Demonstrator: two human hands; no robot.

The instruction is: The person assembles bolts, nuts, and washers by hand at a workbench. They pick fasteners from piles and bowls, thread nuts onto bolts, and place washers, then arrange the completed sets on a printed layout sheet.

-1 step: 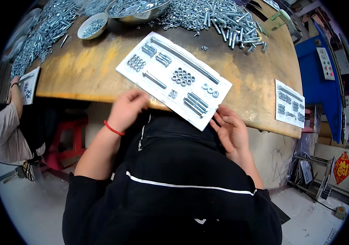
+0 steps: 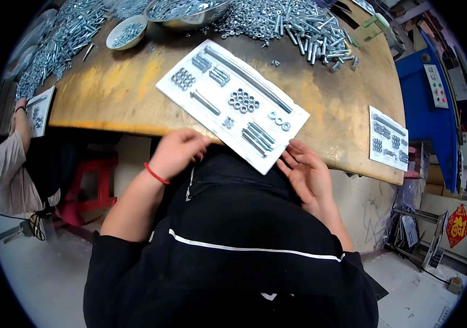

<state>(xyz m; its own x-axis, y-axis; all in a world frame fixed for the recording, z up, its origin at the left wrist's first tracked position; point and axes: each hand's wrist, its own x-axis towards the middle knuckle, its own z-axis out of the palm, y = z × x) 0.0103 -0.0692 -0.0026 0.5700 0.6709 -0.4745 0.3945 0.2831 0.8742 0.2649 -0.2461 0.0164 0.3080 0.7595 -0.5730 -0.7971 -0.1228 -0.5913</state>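
A white card lies slanted on the table in front of me, its lower corner past the front edge. Grouped metal hardware shows on it: a long threaded rod, nuts, washers, short bolts and a row of studs. My left hand, with a red cord on its wrist, is curled closed by the card's lower left edge; anything within its fingers is hidden. My right hand is open beside the card's lower right corner, fingers loosely apart, fingertips near its edge.
Loose bolts, nuts and small screws are heaped along the far side, with a metal bowl and a small white bowl. Another packed card lies at the right edge. A co-worker's arm is at far left beside a similar card.
My left hand has shifted slightly right and toward me along the card's edge. The card has moved very slightly; my right hand is nearly still.
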